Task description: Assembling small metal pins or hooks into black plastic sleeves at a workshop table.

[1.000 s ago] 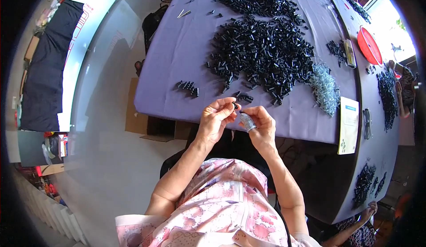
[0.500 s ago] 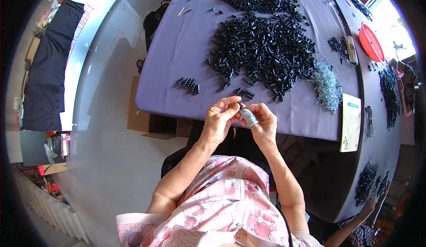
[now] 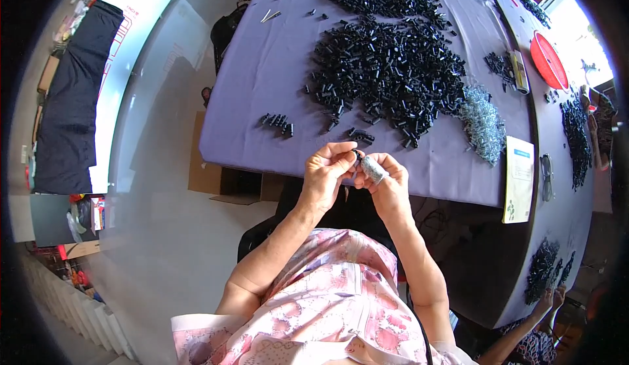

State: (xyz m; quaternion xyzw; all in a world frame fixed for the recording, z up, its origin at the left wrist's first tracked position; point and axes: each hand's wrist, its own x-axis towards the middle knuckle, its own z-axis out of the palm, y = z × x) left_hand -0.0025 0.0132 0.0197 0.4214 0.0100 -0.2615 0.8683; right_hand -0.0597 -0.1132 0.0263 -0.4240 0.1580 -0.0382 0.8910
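Since 1 second ago, the right hand (image 3: 391,185) has closed in on the left hand (image 3: 322,175), and the gap I saw between their fingertips is gone. At lower right, a co-worker's hands (image 3: 545,299) have shifted too, beside a dark pile (image 3: 542,267).

What I have in view at the meeting point is a small black piece (image 3: 357,158), dark and short; the fingers hide most of it, so I can't read its full shape. It sits at the fingertips of the left hand, pinched between thumb and forefinger. The right hand is curled in from the other side, its tips right beside the piece; I can't make out whether it grips anything. A silvery-grey wrap (image 3: 374,170) covers 1 of its digits.

Both hands are by the near edge of the purple-covered worktop (image 3: 255,83). Beyond them I see a large heap of black pieces (image 3: 386,70), with clear pieces (image 3: 483,129) to its right.
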